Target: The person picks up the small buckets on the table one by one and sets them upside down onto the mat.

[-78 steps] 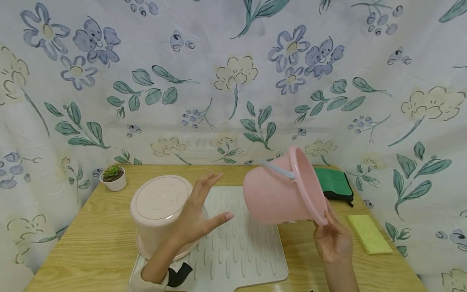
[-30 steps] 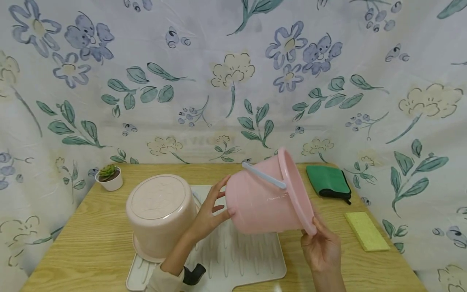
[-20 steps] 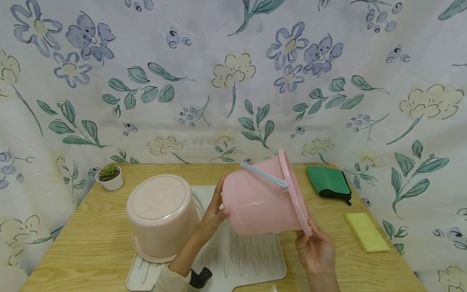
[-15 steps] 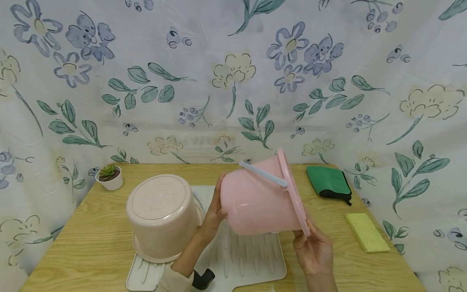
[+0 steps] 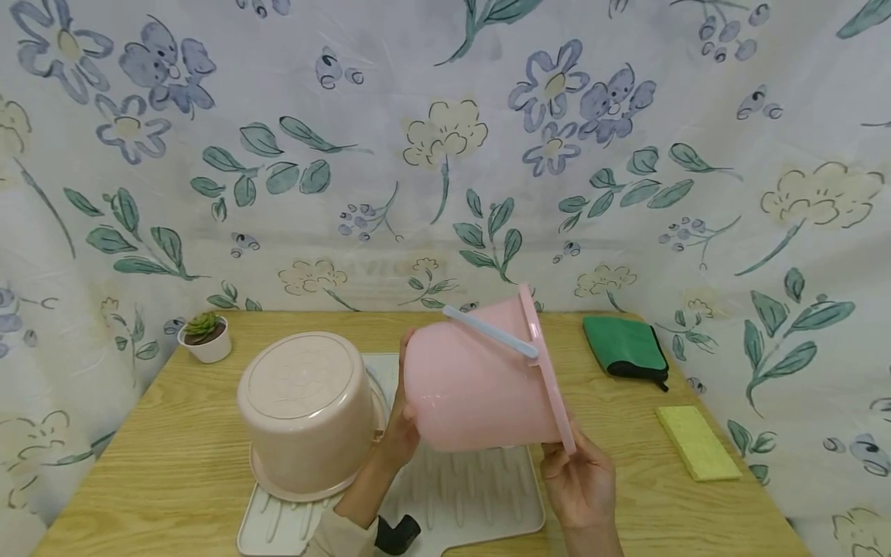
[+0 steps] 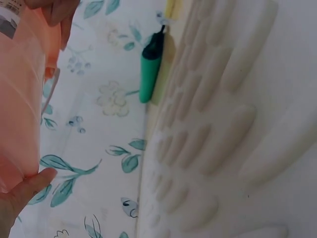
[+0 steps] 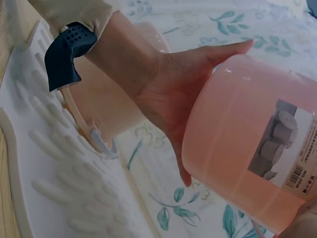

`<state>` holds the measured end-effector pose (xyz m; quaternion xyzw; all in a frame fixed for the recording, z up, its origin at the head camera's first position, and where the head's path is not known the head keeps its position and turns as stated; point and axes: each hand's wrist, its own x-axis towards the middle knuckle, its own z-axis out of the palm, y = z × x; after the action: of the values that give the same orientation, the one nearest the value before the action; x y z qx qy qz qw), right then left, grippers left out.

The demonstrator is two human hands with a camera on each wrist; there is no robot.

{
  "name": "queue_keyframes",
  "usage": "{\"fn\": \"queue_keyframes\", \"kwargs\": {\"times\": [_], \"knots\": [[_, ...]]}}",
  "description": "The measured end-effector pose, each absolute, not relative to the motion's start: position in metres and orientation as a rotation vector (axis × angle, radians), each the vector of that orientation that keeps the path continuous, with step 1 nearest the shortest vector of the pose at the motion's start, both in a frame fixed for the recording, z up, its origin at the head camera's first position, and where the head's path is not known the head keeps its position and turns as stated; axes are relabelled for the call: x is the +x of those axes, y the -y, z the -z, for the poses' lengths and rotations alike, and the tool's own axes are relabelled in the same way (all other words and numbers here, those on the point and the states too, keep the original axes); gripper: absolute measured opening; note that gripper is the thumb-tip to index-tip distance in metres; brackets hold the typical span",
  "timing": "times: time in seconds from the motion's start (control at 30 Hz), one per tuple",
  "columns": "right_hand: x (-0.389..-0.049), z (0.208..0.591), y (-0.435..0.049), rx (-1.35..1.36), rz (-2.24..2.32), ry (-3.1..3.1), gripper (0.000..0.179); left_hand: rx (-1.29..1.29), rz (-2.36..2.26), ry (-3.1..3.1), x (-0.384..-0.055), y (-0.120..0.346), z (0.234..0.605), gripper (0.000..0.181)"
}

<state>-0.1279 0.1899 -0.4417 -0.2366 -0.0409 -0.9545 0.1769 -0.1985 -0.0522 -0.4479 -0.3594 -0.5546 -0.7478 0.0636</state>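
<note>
A pink bucket [image 5: 480, 394] is held tilted on its side above the white ridged mat [image 5: 480, 503], mouth facing right. Its pale blue handle [image 5: 490, 331] lies along the upper side. My left hand [image 5: 400, 437] grips the bottom end; in the right wrist view, the thumb and fingers of the left hand [image 7: 171, 89] spread around the base. At the lower part of the rim, my right hand [image 5: 579, 483] pinches the edge. A printed label [image 7: 282, 144] shows on the bucket's side. Upside down on the mat's left part stands a beige bucket [image 5: 306, 418], next to my left forearm.
A small potted succulent [image 5: 206, 336] stands at the table's back left. On the right lie a green and black folded cloth item [image 5: 626, 348] and a yellow sponge-like pad [image 5: 698, 442]. Floral curtain [image 5: 445, 193] hangs behind the wooden table [image 5: 153, 464].
My left hand has come from beside the beige bucket to the pink bucket's base and gripped it. The pink bucket has shifted left, its mouth turning further from view.
</note>
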Motion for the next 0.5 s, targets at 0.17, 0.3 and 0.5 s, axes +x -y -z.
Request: {"fn": "queue_keyframes", "kwargs": {"times": [0.17, 0.3, 0.5], "knots": [[-0.128, 0.444, -0.186, -0.667, 2.715, 0.153, 0.036, -1.093, 2.2, 1.688, -0.198, 0.052, 0.445, 0.101], [-0.128, 0.448, -0.184, -0.679, 2.722, 0.156, 0.036, -1.077, 2.179, 1.749, -0.196, 0.056, 0.442, 0.105], [-0.13, 0.453, -0.181, -0.701, 2.706, 0.17, 0.034, -1.064, 2.278, 1.784, -0.196, 0.061, 0.441, 0.111]]}}
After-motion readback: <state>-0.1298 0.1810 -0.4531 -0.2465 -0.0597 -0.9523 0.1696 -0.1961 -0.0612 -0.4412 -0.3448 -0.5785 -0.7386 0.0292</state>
